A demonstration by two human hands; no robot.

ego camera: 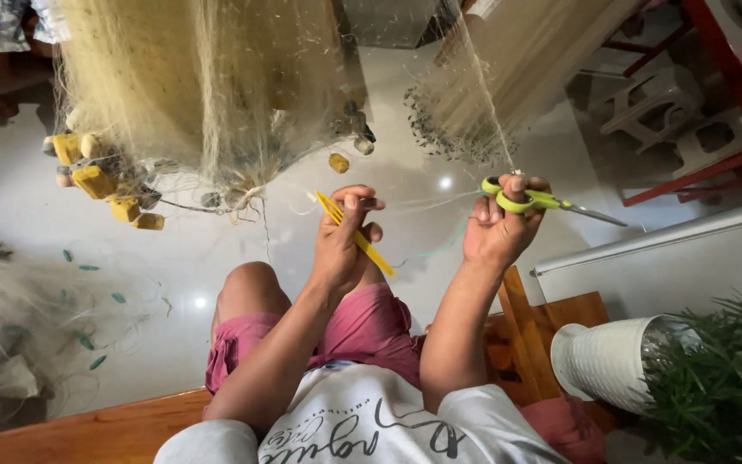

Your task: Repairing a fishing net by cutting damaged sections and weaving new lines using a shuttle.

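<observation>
Scissors (543,200) sit in right hand (500,228); yellow needle (355,234) in left hand (345,245).

scissors (532,199): plastic handles looking glossy yellow-green, metal blades shining smooth
netting needle (355,234): yellow plastic, looking smooth
fishing net (208,86): fine pale filament mesh hanging, looking wispy and rough
floats (96,180): yellow, looking matt, foam-like
floor (440,155): glossy tiles reflecting light
bench (551,318): wood showing a smooth varnished finish
shorts (371,326): pink cloth, looking matt
</observation>
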